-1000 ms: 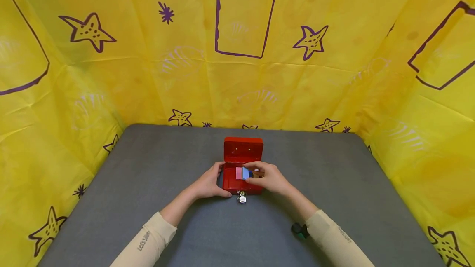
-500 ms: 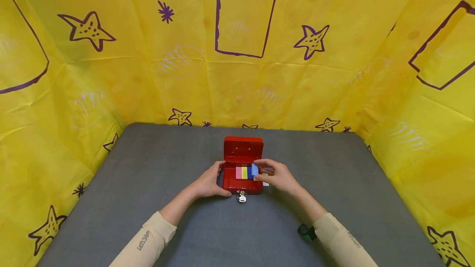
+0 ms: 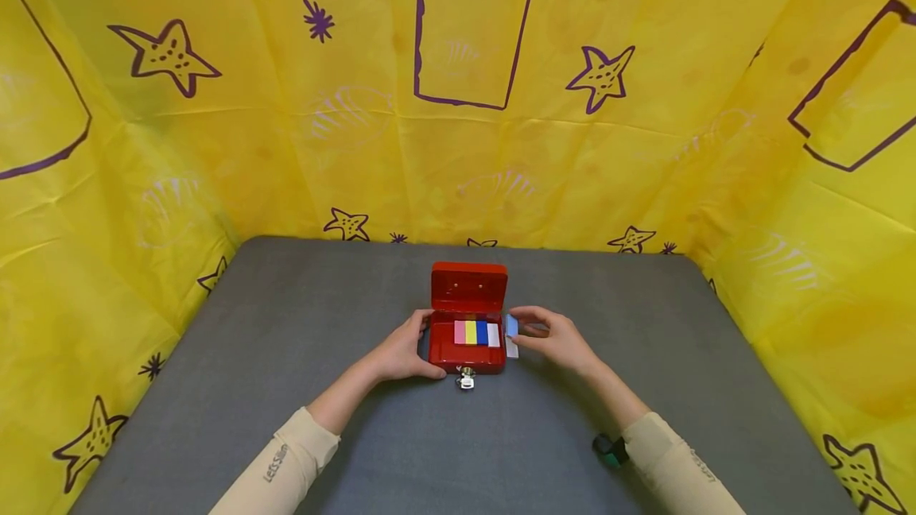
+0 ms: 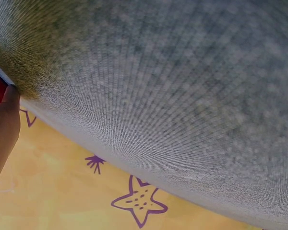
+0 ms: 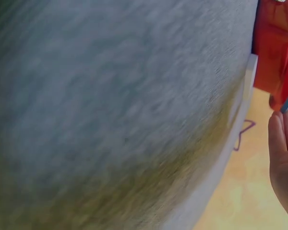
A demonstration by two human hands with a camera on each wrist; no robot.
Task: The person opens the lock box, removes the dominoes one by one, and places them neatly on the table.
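Note:
A red metal cash box (image 3: pixel 445 356) stands with its lid (image 3: pixel 468 286) raised, keys (image 3: pixel 466 379) hanging from its front lock. Inside, small pink (image 3: pixel 459 332), yellow, dark blue and white rectangular pieces lie side by side in a row. My left hand (image 3: pixel 404 352) holds the box's left side, thumb at the front corner and fingers toward the back; in the left wrist view part of that hand (image 4: pixel 4 132) shows at the edge. Just right of the box, my right hand (image 3: pixel 551 336) pinches a light blue flat rectangular piece (image 3: pixel 511 326) between thumb and fingers.
On the grey table (image 3: pixel 343 284), a white flat piece (image 3: pixel 511 350) lies against the box's right side, below the light blue one. A dark band or device (image 3: pixel 610 450) is at the right wrist. Yellow patterned cloth (image 3: pixel 286 141) encloses the table's back and sides.
My right hand has moved right with the light blue piece, from over the row to beyond the box's right wall, uncovering the yellow, dark blue and white pieces. The left hand stays put.

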